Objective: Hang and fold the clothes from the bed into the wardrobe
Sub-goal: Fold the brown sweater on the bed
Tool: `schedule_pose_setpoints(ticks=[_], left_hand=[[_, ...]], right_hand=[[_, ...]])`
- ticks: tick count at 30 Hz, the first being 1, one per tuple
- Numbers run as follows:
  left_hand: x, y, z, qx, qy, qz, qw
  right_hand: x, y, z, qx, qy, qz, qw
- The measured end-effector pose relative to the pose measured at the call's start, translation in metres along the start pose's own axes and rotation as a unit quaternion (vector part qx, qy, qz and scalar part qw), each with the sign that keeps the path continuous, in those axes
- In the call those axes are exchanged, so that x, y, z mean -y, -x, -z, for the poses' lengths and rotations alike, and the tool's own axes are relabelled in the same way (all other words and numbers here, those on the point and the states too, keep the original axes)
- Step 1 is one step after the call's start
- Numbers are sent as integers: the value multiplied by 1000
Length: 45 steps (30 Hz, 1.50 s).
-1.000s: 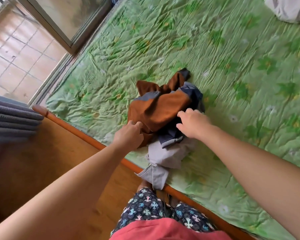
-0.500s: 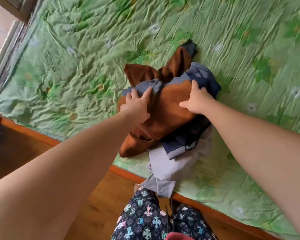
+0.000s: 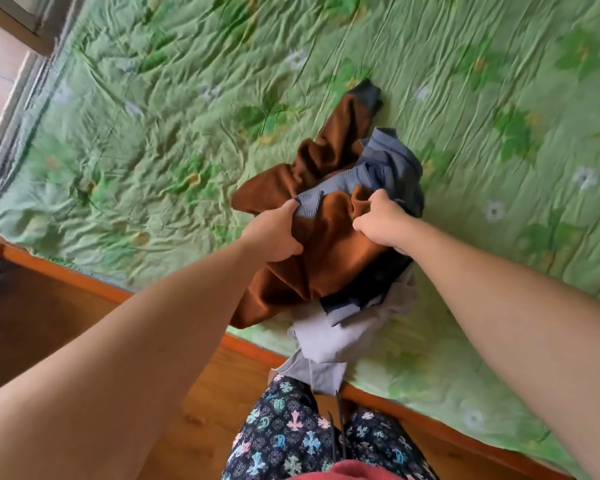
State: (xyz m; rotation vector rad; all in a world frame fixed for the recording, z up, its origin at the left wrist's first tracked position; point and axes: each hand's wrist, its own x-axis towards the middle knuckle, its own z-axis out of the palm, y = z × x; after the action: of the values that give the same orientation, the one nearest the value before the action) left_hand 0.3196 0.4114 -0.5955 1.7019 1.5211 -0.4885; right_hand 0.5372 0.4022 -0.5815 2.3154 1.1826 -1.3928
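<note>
A crumpled brown garment with grey-blue ribbed trim (image 3: pixel 329 251) lies on top of a small heap of clothes near the bed's front edge. My left hand (image 3: pixel 274 233) grips its left side by the ribbed band. My right hand (image 3: pixel 381 223) grips a bunch of the brown cloth on the right. Under it lie a dark navy garment (image 3: pixel 371 289) and a light grey garment (image 3: pixel 340 337) that hangs over the bed's edge. The bed (image 3: pixel 153 150) has a wrinkled green floral cover.
The bed's orange wooden frame (image 3: pixel 84 278) runs along the front edge, with wooden floor (image 3: pixel 49 327) below it. A window frame (image 3: pixel 11 26) stands at the top left. My legs in patterned trousers (image 3: pixel 291 441) stand against the bed.
Both hands went from resting flat on the brown garment to curling round it and bunching the cloth. The view has tilted closer over the heap.
</note>
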Motion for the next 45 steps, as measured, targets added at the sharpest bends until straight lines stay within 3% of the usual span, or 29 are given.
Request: schedule_pose_setpoints(ticks=[4, 7, 12, 19, 25, 28, 35, 38, 42, 45], left_hand=[[-17, 48, -1, -40, 27, -32, 998], [-34, 90, 18, -92, 53, -52, 993], [-76, 170, 96, -243, 44, -88, 965], [-141, 318, 237, -448, 19, -142, 882], [-187, 415, 285, -476, -67, -216, 850], [-204, 433, 277, -479, -89, -254, 836], [-221, 444, 260, -475, -41, -352, 806], [-224, 450, 254, -468, -73, -390, 789], [-236, 451, 236, -434, -52, -453, 777], [-250, 452, 211, -368, -48, -475, 798]], right_hand=[[-17, 44, 11, 20, -97, 26, 995], [-22, 84, 34, -24, -148, 73, 986], [1, 162, 98, -64, -200, 191, 959], [50, 299, 208, -88, -287, 385, 873], [49, 387, 267, -138, -253, 493, 821], [44, 420, 286, -142, -291, 496, 806], [-13, 473, 287, -113, -322, 420, 841], [-40, 491, 278, -123, -315, 386, 858], [-79, 508, 265, -235, -193, 333, 893], [-119, 520, 259, -367, -118, 287, 877]])
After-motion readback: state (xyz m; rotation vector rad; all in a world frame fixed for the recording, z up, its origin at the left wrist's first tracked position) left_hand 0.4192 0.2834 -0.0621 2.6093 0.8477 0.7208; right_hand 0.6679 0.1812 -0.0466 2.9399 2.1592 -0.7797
